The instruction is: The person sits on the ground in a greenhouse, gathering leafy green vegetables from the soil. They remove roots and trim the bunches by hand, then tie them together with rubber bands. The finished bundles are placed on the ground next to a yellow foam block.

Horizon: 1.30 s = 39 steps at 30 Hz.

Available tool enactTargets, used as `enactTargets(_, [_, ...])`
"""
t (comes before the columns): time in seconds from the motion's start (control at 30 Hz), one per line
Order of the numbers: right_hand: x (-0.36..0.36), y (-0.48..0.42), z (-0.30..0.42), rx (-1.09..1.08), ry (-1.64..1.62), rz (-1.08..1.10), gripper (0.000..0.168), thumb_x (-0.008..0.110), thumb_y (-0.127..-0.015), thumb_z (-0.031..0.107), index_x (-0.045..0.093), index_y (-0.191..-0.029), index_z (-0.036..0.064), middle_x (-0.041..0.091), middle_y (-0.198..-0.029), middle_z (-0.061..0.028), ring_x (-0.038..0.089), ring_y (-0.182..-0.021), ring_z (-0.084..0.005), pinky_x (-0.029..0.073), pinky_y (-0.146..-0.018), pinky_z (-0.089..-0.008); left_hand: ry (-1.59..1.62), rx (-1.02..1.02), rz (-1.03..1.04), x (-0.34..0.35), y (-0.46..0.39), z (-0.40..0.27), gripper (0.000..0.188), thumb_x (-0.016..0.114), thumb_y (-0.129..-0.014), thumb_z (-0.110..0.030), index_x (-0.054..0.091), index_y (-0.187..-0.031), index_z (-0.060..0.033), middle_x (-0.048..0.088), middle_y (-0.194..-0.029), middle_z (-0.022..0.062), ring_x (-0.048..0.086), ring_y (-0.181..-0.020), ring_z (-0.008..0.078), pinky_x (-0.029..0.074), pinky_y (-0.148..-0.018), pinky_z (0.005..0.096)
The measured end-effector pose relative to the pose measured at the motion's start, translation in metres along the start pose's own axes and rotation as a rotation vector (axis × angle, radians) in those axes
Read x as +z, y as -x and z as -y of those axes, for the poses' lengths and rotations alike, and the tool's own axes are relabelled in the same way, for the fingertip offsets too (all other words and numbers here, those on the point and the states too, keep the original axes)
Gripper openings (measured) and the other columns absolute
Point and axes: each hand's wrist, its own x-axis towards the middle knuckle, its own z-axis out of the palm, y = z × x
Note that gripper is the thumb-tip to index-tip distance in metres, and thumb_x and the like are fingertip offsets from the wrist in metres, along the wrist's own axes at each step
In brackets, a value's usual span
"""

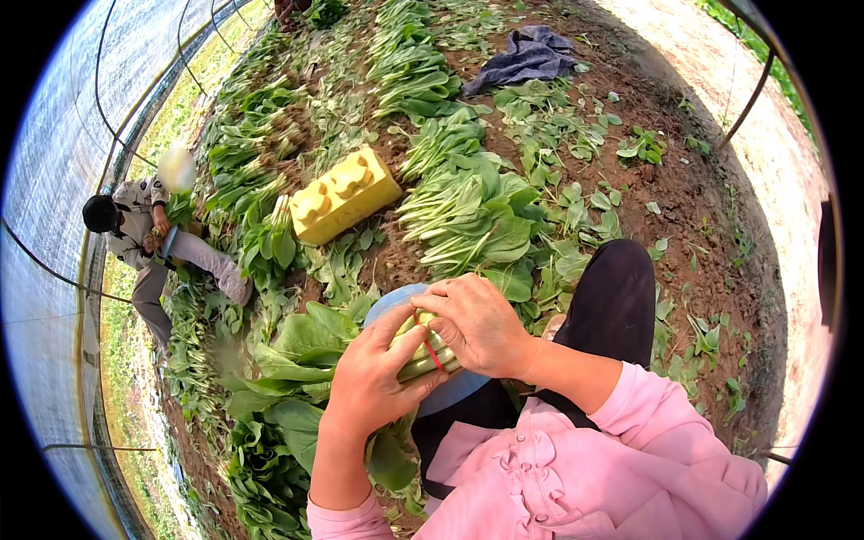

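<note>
A bunch of leafy greens [297, 364] lies across my lap, leaves to the left and pale stalk ends to the right. Around its stalks runs a red band [434, 356]. My left hand [374, 371] grips the stalks from the leaf side, thumb and fingers curled about them. Over the cut-end side, my right hand [480, 327] holds the bunch near the band, its fingertips close to those of the left. Beneath the stalks shows a blue rounded object [398, 297], mostly covered by my hands and the bunch.
A yellow block with raised knobs [345, 196] rests on the soil beyond my hands. Rows of cut greens [472, 209] stretch away, with loose leaves around. A dark cloth [523, 57] lies farther off. At left, a co-worker [145, 229] sits holding greens beside the tunnel's plastic wall [47, 202].
</note>
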Motion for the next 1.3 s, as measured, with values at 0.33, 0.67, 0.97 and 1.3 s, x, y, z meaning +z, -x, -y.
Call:
enactTargets(0.33, [0.007, -0.001, 0.004, 0.027, 0.006, -0.004, 0.027, 0.053, -0.087, 0.022, 0.056, -0.108, 0.006, 0.055, -0.099, -0.0108, 0.051, -0.089, -0.0285, 0.039, -0.079, -0.0380, -0.046, 0.117, 0.069, -0.001, -0.006, 0.020, 0.050, 0.080, -0.055, -0.031, 0.054, -0.089, -0.0054, 0.055, -0.111, 0.0118, 0.059, -0.080, 0.0293, 0.050, -0.064, 0.0367])
enactTargets(0.67, [0.003, 0.033, -0.038, 0.589, -0.497, -0.492, 0.035, 0.039, -0.096, 0.028, 0.059, -0.105, 0.000, 0.057, -0.108, -0.0129, 0.049, -0.103, -0.0276, 0.035, -0.093, -0.0343, -0.197, -0.065, -0.020, 0.015, 0.005, -0.012, 0.092, 0.086, -0.048, -0.037, 0.040, -0.118, 0.0009, 0.057, -0.108, 0.0175, 0.059, -0.093, 0.0344, 0.046, -0.080, 0.0388])
enactTargets(0.97, [0.043, -0.003, 0.013, 0.245, -0.488, -0.138, 0.036, 0.040, -0.096, 0.028, 0.059, -0.104, -0.001, 0.057, -0.111, -0.0137, 0.048, -0.110, -0.0306, 0.034, -0.097, -0.0357, 0.682, -0.418, -0.391, -0.039, 0.062, 0.033, 0.085, 0.080, -0.050, -0.004, 0.037, -0.124, 0.0000, 0.057, -0.109, 0.0098, 0.056, -0.100, 0.0178, 0.045, -0.088, 0.0320])
enactTargets(1.3, [0.113, -0.061, 0.133, 0.257, -1.155, 0.659, 0.094, 0.024, -0.084, 0.070, 0.007, -0.138, -0.005, 0.026, -0.138, -0.0251, 0.024, -0.131, -0.0309, 0.016, -0.107, -0.0335, 1.247, -0.492, -0.741, -0.053, 0.154, 0.043, 0.097, 0.083, -0.038, -0.001, 0.040, -0.126, 0.0001, 0.056, -0.114, 0.0083, 0.053, -0.107, 0.0224, 0.040, -0.095, 0.0356])
